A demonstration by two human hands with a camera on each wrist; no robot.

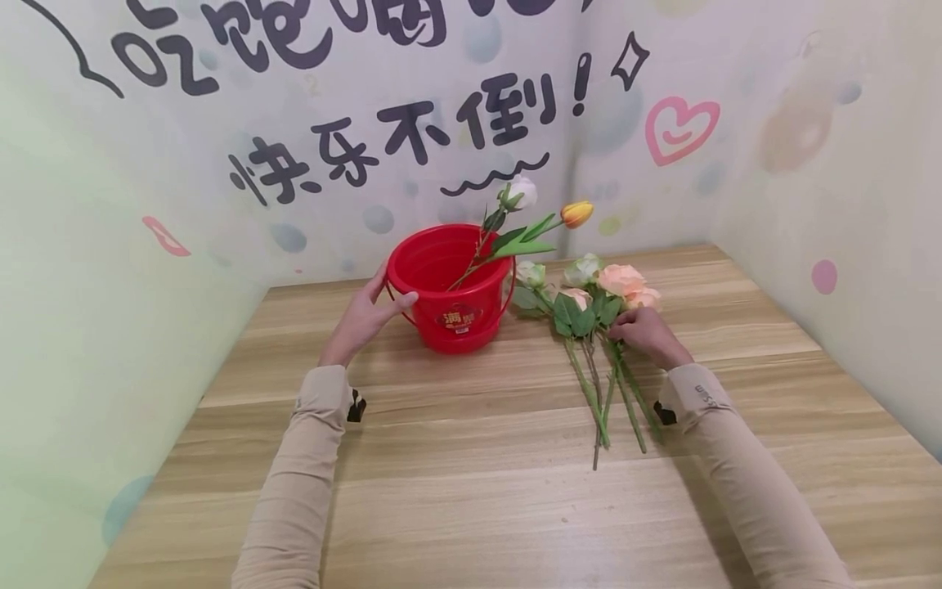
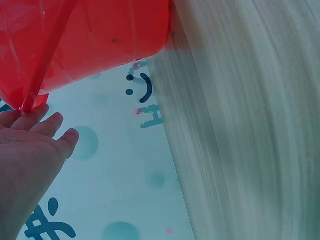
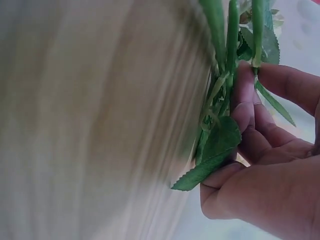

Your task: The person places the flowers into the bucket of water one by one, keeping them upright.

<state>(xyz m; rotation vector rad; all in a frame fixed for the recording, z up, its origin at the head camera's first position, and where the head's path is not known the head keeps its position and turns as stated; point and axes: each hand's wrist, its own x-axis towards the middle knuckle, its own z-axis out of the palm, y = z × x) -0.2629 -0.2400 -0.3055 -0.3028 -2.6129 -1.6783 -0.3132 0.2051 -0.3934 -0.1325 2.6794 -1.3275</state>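
A red plastic bucket (image 1: 456, 339) with a thin handle stands on the wooden table, a white rose (image 1: 523, 193) and a yellow-orange tulip (image 1: 576, 214) leaning inside it. My left hand (image 1: 364, 321) rests against the bucket's left side, thumb at the front; in the left wrist view the extended fingers (image 2: 42, 122) touch it near the handle's end. Artificial flowers lie to the right, among them peach roses (image 1: 621, 280) and whitish roses (image 1: 583, 269). Between thumb and index finger, my right hand (image 3: 265, 130) pinches a green flower stem (image 3: 257, 32); its bloom cannot be traced.
Loose green stems (image 1: 596, 401) point toward the front of the table (image 1: 471, 499). Behind the bucket rises a printed wall (image 1: 353, 237), with side walls (image 1: 832, 204) at left and right. Serrated leaves (image 3: 220, 145) crowd around the right fingers.
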